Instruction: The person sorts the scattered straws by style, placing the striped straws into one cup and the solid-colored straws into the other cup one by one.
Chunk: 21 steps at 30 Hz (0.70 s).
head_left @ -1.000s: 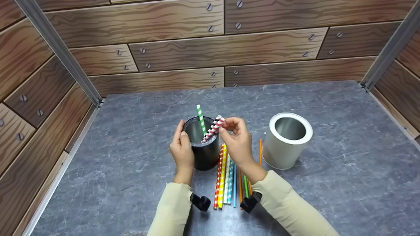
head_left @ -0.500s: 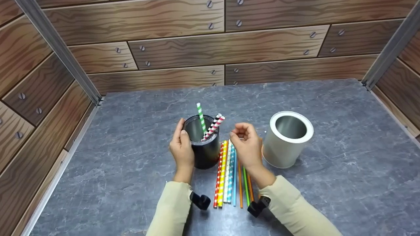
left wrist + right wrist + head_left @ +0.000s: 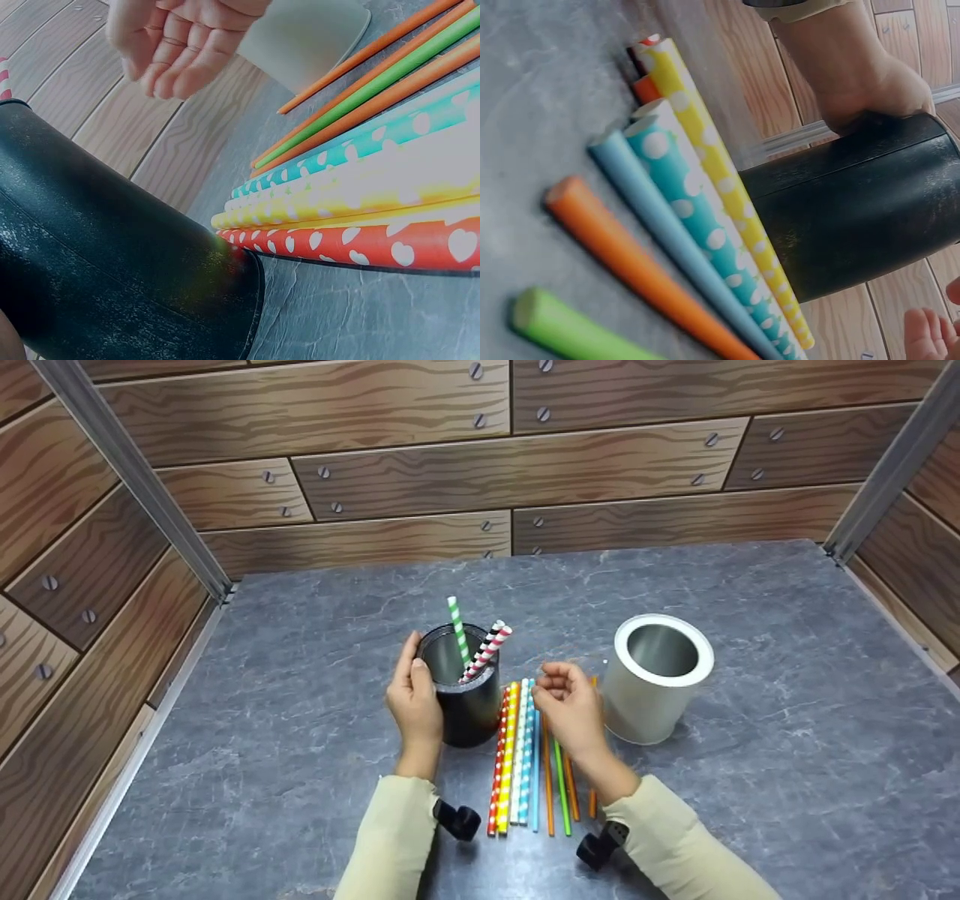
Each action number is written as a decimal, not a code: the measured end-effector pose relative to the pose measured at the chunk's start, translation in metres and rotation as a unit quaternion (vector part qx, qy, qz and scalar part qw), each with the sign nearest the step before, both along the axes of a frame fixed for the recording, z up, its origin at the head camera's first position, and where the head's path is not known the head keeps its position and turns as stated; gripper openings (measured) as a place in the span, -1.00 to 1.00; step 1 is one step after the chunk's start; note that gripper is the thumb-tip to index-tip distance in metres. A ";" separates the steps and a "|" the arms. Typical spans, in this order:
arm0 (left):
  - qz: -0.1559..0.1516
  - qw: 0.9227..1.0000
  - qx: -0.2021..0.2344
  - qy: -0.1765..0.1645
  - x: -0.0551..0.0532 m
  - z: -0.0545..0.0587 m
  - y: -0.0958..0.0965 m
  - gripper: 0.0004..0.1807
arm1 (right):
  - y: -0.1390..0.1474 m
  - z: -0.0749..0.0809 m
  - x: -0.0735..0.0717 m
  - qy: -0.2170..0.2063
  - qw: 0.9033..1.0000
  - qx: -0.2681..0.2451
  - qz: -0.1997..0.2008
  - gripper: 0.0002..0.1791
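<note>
My left hand point(image 3: 416, 709) grips the left side of a black can point(image 3: 471, 709), thumb near its rim. In the can stand a green-and-white striped straw point(image 3: 458, 630), a black-and-white striped straw point(image 3: 496, 627) and a red-and-white striped straw point(image 3: 499, 639). To the right, my right hand point(image 3: 574, 712) hovers over the row of straws, fingers loosely bent, holding nothing; the left wrist view shows its palm side. Beneath it lie a red dotted straw point(image 3: 375, 244), a yellow dotted straw point(image 3: 712, 165), a teal dotted straw point(image 3: 690, 195), a green stick point(image 3: 562, 799) and orange sticks point(image 3: 549, 791).
A white can point(image 3: 645, 709) with a wide pale rim stands upright to the right of the right hand. The grey marbled table point(image 3: 300, 660) is bounded by wood-patterned walls point(image 3: 420, 495) with metal corner posts.
My right hand has let go of the striped straws in the black can and moved right and down over the straw row. The left hand stays on the black can.
</note>
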<state>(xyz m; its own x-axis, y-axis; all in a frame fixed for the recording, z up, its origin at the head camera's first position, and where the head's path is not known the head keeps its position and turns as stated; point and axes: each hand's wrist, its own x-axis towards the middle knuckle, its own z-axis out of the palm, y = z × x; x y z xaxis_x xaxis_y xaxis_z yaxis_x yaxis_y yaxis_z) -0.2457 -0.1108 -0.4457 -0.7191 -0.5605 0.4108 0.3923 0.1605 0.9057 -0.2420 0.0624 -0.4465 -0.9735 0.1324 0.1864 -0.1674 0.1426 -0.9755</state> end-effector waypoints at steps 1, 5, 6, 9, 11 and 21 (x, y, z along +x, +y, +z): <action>0.001 1.000 0.001 0.000 0.000 0.000 0.000 -0.60 | 0.001 -0.001 0.001 -0.009 1.000 0.005 0.004 -0.66; 0.003 1.000 -0.001 0.000 0.000 0.000 0.000 -0.61 | 0.003 -0.006 0.002 -0.039 0.999 0.035 0.016 -0.62; 0.004 1.000 -0.002 0.001 0.001 0.001 0.000 -0.61 | 0.003 -0.007 0.003 -0.045 0.998 0.043 0.020 -0.61; 0.004 1.000 -0.002 0.002 0.001 0.001 0.000 -0.60 | 0.005 -0.011 0.005 -0.067 0.995 0.068 0.027 -0.58; 0.002 1.000 -0.001 0.004 0.001 0.001 0.000 -0.60 | 0.005 -0.015 0.006 -0.082 0.993 0.080 0.034 -0.56; -0.005 1.000 0.003 0.006 0.000 0.000 0.001 -0.60 | 0.009 -0.025 0.009 -0.137 0.977 0.142 0.080 -0.43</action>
<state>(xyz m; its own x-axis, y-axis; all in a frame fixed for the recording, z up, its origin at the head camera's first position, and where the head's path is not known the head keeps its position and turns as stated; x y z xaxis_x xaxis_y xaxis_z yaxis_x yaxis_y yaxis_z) -0.2453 -0.1102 -0.4456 -0.7194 -0.5560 0.4164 0.4052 0.1509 0.9017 -0.2329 0.0719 -0.4715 -0.9960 -0.0438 -0.0773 0.0529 0.4071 -0.9118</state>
